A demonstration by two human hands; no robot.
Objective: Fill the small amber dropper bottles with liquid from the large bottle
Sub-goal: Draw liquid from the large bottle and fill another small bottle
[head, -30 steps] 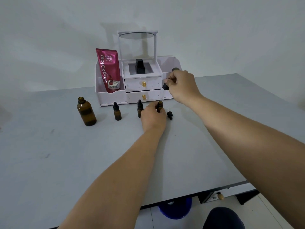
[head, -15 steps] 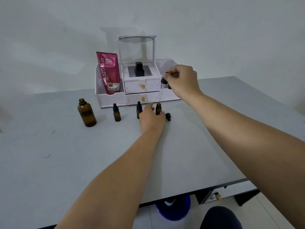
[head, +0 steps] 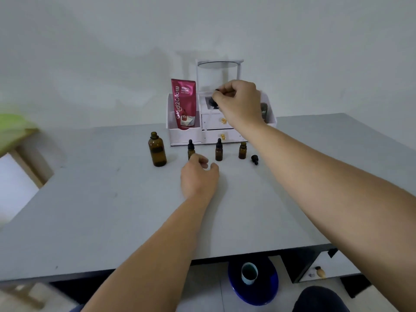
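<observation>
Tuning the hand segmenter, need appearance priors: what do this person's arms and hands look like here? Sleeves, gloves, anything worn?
Both bare. The left hand and right hand wear no gloves, and no rings show. The left forearm and right forearm are uncovered right to the frame's edge: no sleeves, watch, wristband or markings visible. Nothing worn sets the two apart.

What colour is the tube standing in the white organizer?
The tube is magenta pink with white lettering; the head view shows it best.
</observation>
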